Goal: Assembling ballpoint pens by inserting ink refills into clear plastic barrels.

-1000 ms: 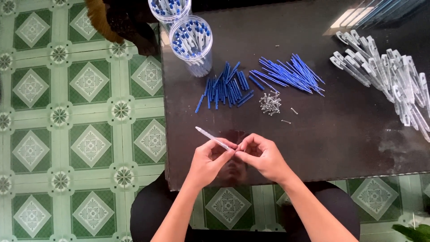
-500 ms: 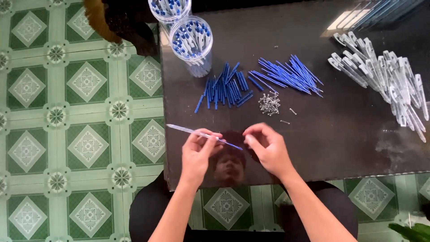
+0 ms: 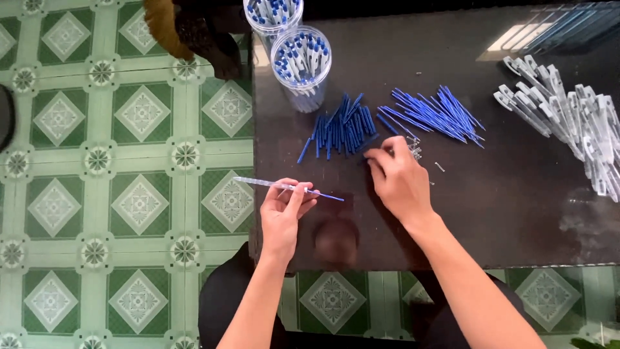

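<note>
A single view, from a camera worn on the person's head, looks almost straight down. It sits close above a dark table, whose near edge runs across the lower frame and whose left edge shows against green floor tiles. Both forearms enter from the bottom edge, with the left hand and right hand near the centre.

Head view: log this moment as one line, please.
left hand: holds clear pen barrel with blue refill sticking out | right hand: reaching at small springs | table: blue caps pile
</note>
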